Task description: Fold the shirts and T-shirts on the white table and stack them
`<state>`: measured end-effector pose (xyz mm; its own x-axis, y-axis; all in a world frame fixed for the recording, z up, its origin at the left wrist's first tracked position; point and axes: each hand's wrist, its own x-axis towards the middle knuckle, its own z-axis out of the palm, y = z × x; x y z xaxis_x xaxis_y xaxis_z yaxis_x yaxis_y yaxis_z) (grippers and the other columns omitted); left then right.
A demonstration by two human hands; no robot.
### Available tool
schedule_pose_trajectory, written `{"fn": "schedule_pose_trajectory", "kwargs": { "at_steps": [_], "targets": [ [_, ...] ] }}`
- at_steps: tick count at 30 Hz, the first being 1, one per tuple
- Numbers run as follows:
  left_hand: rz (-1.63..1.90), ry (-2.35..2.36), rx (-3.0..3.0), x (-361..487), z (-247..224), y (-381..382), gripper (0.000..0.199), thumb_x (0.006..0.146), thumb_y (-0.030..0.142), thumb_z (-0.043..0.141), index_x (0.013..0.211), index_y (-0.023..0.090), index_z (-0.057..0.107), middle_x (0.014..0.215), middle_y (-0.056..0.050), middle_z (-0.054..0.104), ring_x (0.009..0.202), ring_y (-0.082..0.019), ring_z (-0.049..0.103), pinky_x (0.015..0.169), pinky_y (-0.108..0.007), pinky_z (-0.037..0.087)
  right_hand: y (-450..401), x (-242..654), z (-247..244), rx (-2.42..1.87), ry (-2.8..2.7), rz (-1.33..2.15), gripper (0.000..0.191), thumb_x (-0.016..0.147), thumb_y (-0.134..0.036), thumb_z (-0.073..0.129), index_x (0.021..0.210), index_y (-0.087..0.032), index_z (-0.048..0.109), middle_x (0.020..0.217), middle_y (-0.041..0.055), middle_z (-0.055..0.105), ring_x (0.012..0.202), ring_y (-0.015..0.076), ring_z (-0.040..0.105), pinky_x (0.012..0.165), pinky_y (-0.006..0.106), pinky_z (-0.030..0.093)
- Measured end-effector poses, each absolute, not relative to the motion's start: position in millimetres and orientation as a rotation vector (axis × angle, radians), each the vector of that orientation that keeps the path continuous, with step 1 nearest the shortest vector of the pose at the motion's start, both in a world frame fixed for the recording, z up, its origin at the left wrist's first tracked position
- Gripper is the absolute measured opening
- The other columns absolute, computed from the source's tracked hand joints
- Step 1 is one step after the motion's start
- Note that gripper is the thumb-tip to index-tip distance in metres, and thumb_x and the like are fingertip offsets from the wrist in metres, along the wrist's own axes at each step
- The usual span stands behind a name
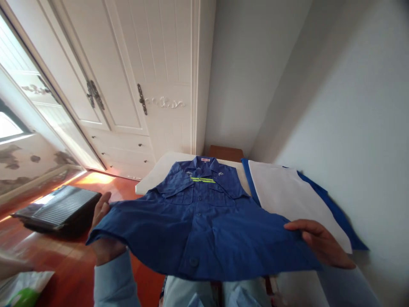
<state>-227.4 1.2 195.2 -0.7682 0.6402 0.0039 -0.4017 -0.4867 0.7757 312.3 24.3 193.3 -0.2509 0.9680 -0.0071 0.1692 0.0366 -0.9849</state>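
Note:
A blue work shirt [217, 230] with a collar, chest pockets, buttons and a yellow-green reflective stripe lies front up, its collar end on the white table [148, 179]. Its hem is lifted off toward me and spread wide. At the hem's left corner, my left hand [104, 238] grips the cloth, partly hidden under it. My right hand [322, 243] pinches the right side of the hem, thumb and fingers closed on the fabric. The sleeves are folded inward across the chest.
Right of the shirt, a white cloth [294, 192] lies over blue fabric [345, 221] by the grey wall. A white wardrobe [166, 55] stands behind. On the red floor at left are a black suitcase [64, 207] and a plastic bag [28, 290]. A brown chair back [226, 152] shows behind the table.

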Motion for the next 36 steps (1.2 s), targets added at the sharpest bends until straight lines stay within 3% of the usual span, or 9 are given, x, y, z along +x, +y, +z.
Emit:
{"fn": "schedule_pose_trajectory", "kwargs": {
  "at_steps": [4, 8, 11, 14, 18, 21, 25, 30, 36],
  "targets": [
    [2.201, 0.769, 0.497, -226, 223, 66, 0.023, 0.086, 0.020, 0.058, 0.105, 0.021, 0.070, 0.058, 0.006, 0.062, 0.052, -0.009, 0.059, 0.053, -0.019, 0.053, 100, 302, 211, -0.987, -1.410, 1.463, 0.040, 0.074, -0.048, 0.082, 0.106, -0.025, 0.078, 0.095, 0.0114, 0.078, 0.079, 0.0283, 0.074, 0.069, 0.041, 0.062],
    [2.050, 0.890, 0.499, -225, 233, 169, 0.023, 0.081, 0.015, 0.052, 0.099, 0.019, 0.066, 0.070, 0.000, 0.070, 0.050, -0.012, 0.059, 0.055, -0.024, 0.053, 198, 270, 218, -0.817, -1.208, 1.562, 0.033, 0.082, -0.038, 0.074, 0.111, -0.022, 0.073, 0.099, 0.0099, 0.078, 0.085, 0.0247, 0.075, 0.065, 0.033, 0.063],
    [1.876, 1.060, 0.548, -221, 217, 247, 0.022, 0.090, 0.023, 0.045, 0.100, 0.017, 0.063, 0.090, -0.010, 0.074, 0.078, -0.020, 0.072, 0.073, -0.033, 0.060, 269, 246, 201, -0.828, -1.011, 1.603, 0.019, 0.093, -0.030, 0.058, 0.102, -0.018, 0.071, 0.118, 0.0129, 0.074, 0.102, 0.0210, 0.073, 0.079, 0.028, 0.063],
    [1.577, 1.626, 0.933, -214, 183, 298, 0.040, 0.099, 0.036, 0.028, 0.122, 0.016, 0.055, 0.113, -0.017, 0.071, 0.106, -0.025, 0.070, 0.086, -0.041, 0.058, 317, 231, 166, -1.019, -0.817, 1.636, 0.016, 0.097, -0.021, 0.051, 0.097, -0.016, 0.066, 0.113, 0.0161, 0.074, 0.100, 0.0191, 0.074, 0.085, 0.029, 0.062],
    [1.362, 1.831, 1.212, -208, 136, 311, 0.048, 0.086, 0.044, 0.062, 0.124, 0.016, 0.058, 0.129, -0.019, 0.065, 0.132, -0.035, 0.054, 0.110, -0.053, 0.041, 338, 228, 114, -1.335, -0.733, 1.529, 0.006, 0.090, -0.015, 0.059, 0.095, -0.017, 0.060, 0.102, 0.0142, 0.075, 0.086, 0.0197, 0.076, 0.084, 0.034, 0.063],
    [1.112, 1.862, 1.581, -205, 113, 298, 0.049, 0.080, 0.047, 0.070, 0.118, 0.016, 0.066, 0.136, -0.018, 0.062, 0.146, -0.038, 0.035, 0.121, -0.055, 0.023, 334, 229, 94, -1.368, -0.998, 1.283, 0.026, 0.083, -0.020, 0.069, 0.108, -0.021, 0.061, 0.119, 0.0129, 0.071, 0.107, 0.0243, 0.072, 0.099, 0.044, 0.058],
    [0.547, 1.903, 2.290, -196, 96, 279, 0.066, 0.097, 0.058, 0.043, 0.145, 0.013, 0.050, 0.158, -0.018, 0.040, 0.153, -0.034, 0.018, 0.123, -0.057, 0.016, 323, 219, 92, -1.327, -1.659, 0.782, 0.053, 0.085, -0.043, 0.068, 0.133, -0.023, 0.057, 0.146, 0.0134, 0.056, 0.137, 0.0298, 0.051, 0.117, 0.054, 0.038],
    [0.306, 1.911, 2.415, -193, 79, 262, 0.075, 0.098, 0.065, 0.030, 0.153, 0.015, 0.041, 0.161, -0.016, 0.033, 0.153, -0.033, 0.020, 0.122, -0.056, 0.019, 302, 209, 83, -1.234, -2.415, 0.392, 0.067, 0.096, -0.062, 0.045, 0.150, -0.023, 0.045, 0.163, 0.0120, 0.032, 0.152, 0.0292, 0.025, 0.124, 0.053, 0.022],
    [0.271, 1.881, 2.461, -209, 70, 254, 0.074, 0.099, 0.064, 0.030, 0.155, 0.016, 0.038, 0.162, -0.014, 0.032, 0.152, -0.029, 0.023, 0.124, -0.050, 0.019, 289, 223, 63, -1.449, -2.704, 0.292, 0.075, 0.099, -0.067, 0.026, 0.157, -0.018, 0.033, 0.165, 0.0148, 0.025, 0.154, 0.0299, 0.018, 0.124, 0.056, 0.020]
  ]
}}
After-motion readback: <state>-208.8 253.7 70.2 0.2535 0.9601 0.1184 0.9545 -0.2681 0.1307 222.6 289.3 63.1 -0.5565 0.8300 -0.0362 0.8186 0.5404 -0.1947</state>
